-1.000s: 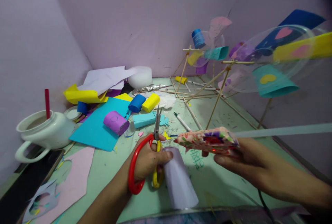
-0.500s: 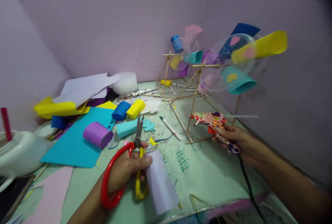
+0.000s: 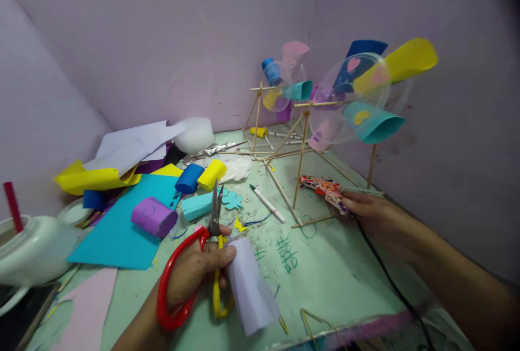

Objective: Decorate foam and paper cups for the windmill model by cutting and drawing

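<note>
Left hand [image 3: 199, 270]: clamped on the near-white paper tube [image 3: 252, 288], upper end pinched at the thumb. Scissors [image 3: 213, 225] are carried on the same hand, red loop hung around its outer side, yellow loop by the fingers; blades are pointed away from the body, tips slightly parted. Tube is held slanted over the front part of the bench [image 3: 325, 291], lower end toward the front edge.

Right hand [image 3: 369, 210]: closed around the rear of the patterned glue gun [image 3: 325, 188], nozzle aimed left. Black cord [image 3: 385, 270] is trailed down toward the front edge. Whether the gun is rested on the bench cannot be told. Gun and paper tube are well apart.

Gun is placed near the base of the front stick frame [image 3: 301, 161], on which a clear wheel [image 3: 384, 88] with coloured paper cups is mounted. A second, smaller-looking frame [image 3: 257, 118] is set behind.

Marker [image 3: 268, 203] is left between scissors and front frame. Purple tube [image 3: 153, 216] is laid on the turquoise sheet [image 3: 122, 232]; blue tube [image 3: 189, 179] and yellow tube [image 3: 212, 174] are placed side by side beyond. White pot [image 3: 44, 245] is parked far left.
</note>
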The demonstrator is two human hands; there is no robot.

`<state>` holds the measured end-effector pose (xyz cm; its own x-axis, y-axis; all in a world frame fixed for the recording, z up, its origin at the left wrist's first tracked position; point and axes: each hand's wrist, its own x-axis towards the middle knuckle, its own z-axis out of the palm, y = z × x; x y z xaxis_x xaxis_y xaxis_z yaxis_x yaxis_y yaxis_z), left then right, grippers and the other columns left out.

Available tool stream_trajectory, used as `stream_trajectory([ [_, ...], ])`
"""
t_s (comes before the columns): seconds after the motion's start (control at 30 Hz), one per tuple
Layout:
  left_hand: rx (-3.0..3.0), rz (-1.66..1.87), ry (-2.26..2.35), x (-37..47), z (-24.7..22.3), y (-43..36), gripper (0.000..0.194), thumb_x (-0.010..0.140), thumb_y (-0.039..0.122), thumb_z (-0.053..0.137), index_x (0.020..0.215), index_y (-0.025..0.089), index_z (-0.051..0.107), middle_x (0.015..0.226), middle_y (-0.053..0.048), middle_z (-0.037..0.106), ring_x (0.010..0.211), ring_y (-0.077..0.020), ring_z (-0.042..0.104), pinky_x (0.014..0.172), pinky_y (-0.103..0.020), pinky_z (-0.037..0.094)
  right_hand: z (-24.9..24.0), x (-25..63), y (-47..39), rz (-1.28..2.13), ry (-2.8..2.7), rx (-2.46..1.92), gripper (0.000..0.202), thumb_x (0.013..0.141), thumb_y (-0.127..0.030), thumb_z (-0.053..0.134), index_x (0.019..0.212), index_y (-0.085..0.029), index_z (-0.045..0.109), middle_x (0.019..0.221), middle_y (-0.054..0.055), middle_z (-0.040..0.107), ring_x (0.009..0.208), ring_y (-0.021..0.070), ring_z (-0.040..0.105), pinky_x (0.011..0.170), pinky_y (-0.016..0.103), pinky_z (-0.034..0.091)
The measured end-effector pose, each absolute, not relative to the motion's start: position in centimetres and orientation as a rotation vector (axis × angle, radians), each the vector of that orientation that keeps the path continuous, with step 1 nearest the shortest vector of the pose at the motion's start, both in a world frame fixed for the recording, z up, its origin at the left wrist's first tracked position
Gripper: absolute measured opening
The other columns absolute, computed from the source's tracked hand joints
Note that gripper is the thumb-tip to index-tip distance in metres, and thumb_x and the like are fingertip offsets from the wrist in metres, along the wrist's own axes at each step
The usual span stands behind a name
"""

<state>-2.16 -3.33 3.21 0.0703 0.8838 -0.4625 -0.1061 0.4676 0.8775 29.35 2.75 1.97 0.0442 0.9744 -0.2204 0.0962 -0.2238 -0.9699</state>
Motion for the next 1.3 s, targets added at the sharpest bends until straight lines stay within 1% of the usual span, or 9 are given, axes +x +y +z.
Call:
stream_trajectory([
  [0.13,0.718,0.93,1.263,-2.0,3.1,-3.3,0.049,0.061,0.031,0.078,0.101,0.017,0.053,0.056,0.003,0.059,0.05,-0.0129,0.056,0.046,-0.023,0.043,2.4,27.3,-1.8,0.671,-1.607,-1.57,0.07,0.072,-0.049,0.067,0.135,-0.031,0.042,0.143,0.008,0.043,0.122,0.0363,0.05,0.099,0.057,0.043],
  [0.27,0.553,1.009,1.181,-1.5,2.9,-3.3,0.045,0.059,0.026,0.08,0.096,0.017,0.055,0.064,0.001,0.063,0.057,-0.014,0.06,0.053,-0.025,0.049,1.2,22.0,-4.6,0.425,-2.179,-0.798,0.081,0.073,-0.054,0.065,0.142,-0.025,0.033,0.143,0.013,0.042,0.128,0.0332,0.044,0.098,0.044,0.048],
  [0.37,0.498,1.005,1.072,-1.0,2.9,-3.2,0.04,0.059,0.028,0.08,0.088,0.016,0.055,0.06,0.001,0.063,0.052,-0.0133,0.059,0.051,-0.025,0.049,0.4,18.3,-4.5,0.363,-2.183,-0.689,0.078,0.078,-0.047,0.062,0.142,-0.016,0.029,0.143,0.021,0.037,0.131,0.0331,0.04,0.097,0.043,0.048],
  [0.53,0.536,0.893,1.012,-0.7,3.0,-3.2,0.038,0.062,0.047,0.074,0.067,0.013,0.058,0.051,-0.004,0.062,0.043,-0.0141,0.057,0.044,-0.025,0.047,1.7,17.7,-3.6,0.384,-2.131,-0.662,0.046,0.081,-0.01,0.056,0.124,-0.019,0.044,0.117,0.012,0.062,0.113,0.0216,0.057,0.094,0.033,0.05],
  [0.63,0.571,0.763,1.137,-1.0,3.3,-3.3,0.043,0.071,0.054,0.062,0.062,0.013,0.058,0.051,-0.005,0.062,0.041,-0.014,0.057,0.042,-0.025,0.046,2.8,19.6,-3.5,0.378,-2.16,-0.855,0.04,0.082,-0.016,0.058,0.12,-0.023,0.049,0.108,0.007,0.066,0.097,0.0196,0.065,0.083,0.029,0.055],
  [0.8,0.75,0.634,1.331,-1.8,4.5,-3.3,0.036,0.081,0.045,0.053,0.06,0.015,0.055,0.042,-0.001,0.056,0.037,-0.0115,0.052,0.041,-0.022,0.041,4.0,21.7,-2.7,0.355,-2.274,-1.109,0.038,0.083,-0.031,0.061,0.119,-0.029,0.051,0.105,0.005,0.069,0.086,0.0208,0.068,0.073,0.032,0.058],
  [1.03,0.818,0.773,1.394,-2.8,4.9,-3.0,0.02,0.073,0.037,0.061,0.074,0.019,0.053,0.054,0.001,0.058,0.04,-0.013,0.052,0.039,-0.024,0.041,5.2,22.1,-2.3,0.248,-2.575,-0.978,0.053,0.073,-0.038,0.07,0.121,-0.026,0.05,0.138,0.01,0.047,0.124,0.034,0.047,0.096,0.046,0.047],
  [1.2,0.897,0.82,1.553,-3.2,4.3,-3.3,0.03,0.07,0.044,0.062,0.088,0.02,0.059,0.056,0.0,0.058,0.043,-0.0153,0.052,0.04,-0.026,0.04,5.9,23.1,-1.4,0.13,-2.553,-1.001,0.041,0.071,-0.043,0.072,0.104,-0.028,0.054,0.11,0.006,0.062,0.109,0.0321,0.056,0.105,0.051,0.034],
  [1.3,0.994,0.861,1.596,-3.4,3.8,-3.6,0.037,0.068,0.049,0.063,0.091,0.02,0.063,0.058,-0.002,0.061,0.044,-0.0165,0.052,0.039,-0.025,0.037,6.3,23.3,-0.3,0.093,-2.574,-0.983,0.038,0.071,-0.043,0.072,0.1,-0.027,0.054,0.1,0.006,0.064,0.104,0.0311,0.056,0.101,0.05,0.037],
])
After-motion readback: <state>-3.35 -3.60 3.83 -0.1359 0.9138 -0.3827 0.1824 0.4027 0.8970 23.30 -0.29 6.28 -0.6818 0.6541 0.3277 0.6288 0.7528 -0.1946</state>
